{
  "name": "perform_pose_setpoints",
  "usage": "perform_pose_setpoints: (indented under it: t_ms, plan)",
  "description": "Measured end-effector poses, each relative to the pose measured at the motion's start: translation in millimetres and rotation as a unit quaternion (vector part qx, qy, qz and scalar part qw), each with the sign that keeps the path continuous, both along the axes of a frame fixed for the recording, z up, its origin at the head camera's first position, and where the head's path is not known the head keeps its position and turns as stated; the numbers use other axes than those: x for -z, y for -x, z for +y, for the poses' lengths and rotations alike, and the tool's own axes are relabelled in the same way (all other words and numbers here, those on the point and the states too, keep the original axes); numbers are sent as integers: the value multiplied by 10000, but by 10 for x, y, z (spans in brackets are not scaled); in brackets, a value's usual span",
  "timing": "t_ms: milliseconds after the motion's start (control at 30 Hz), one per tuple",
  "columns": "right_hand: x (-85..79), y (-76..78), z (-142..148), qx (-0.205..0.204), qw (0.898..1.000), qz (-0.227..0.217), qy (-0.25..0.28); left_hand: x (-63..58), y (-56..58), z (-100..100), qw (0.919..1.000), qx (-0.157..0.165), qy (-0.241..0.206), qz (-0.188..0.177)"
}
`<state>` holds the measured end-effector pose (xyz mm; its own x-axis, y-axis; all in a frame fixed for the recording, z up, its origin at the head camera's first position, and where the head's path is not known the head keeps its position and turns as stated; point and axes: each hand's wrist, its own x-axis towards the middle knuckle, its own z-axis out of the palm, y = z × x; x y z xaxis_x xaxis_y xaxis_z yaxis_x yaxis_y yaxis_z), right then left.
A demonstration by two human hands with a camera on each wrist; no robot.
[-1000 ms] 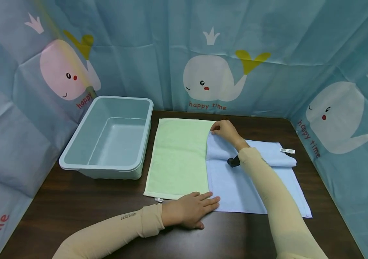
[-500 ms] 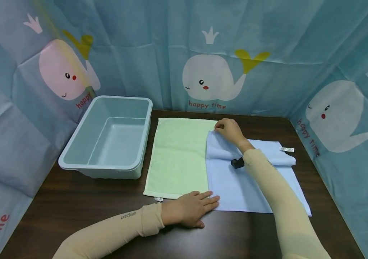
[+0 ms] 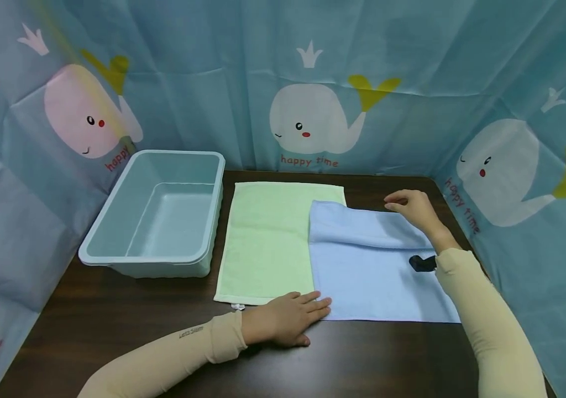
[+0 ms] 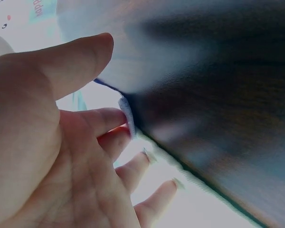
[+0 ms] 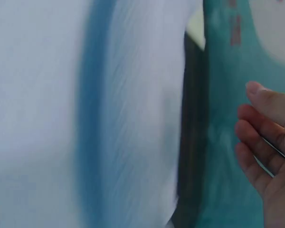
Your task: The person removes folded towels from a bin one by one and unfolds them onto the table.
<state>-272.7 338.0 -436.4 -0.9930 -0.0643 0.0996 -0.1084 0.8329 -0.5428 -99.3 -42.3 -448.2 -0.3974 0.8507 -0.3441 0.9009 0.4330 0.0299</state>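
A light green towel [image 3: 270,243] lies flat at the middle of the table, and a light blue towel [image 3: 367,287] overlaps its right side. Along its far side the blue towel has a strip folded toward the person. My left hand [image 3: 288,318] rests on the near edges where the two towels meet, its fingers straight and spread. In the left wrist view the fingertips [image 4: 118,140] touch the cloth's edge. Over the blue towel's far right edge hovers my right hand [image 3: 414,210], empty, its fingers loosely bent. My right forearm hides the blue towel's right edge.
On the left stands a pale blue-green plastic basin [image 3: 213,221] with nothing inside. Blue curtains [image 3: 223,110] printed with whales enclose the dark wooden table [image 3: 173,309] at the back and sides. A black wrist device [image 3: 422,263] sits under my right wrist.
My right hand has let go of the blue towel's far left corner and moved right along the far edge. The left hand stays in place. The head view has shifted slightly right.
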Motion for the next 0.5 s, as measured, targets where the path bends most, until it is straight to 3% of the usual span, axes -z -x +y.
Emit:
perform_pose_setpoints:
  t_ms: [267, 500]
  plan:
    - [294, -263, 684, 780, 9956, -518, -29, 31, 19, -3, 10000, -11, -21, 0]
    - [383, -383, 923, 900, 9913, -955, 96, 14, 8, 17, 10000, 60, -15, 44]
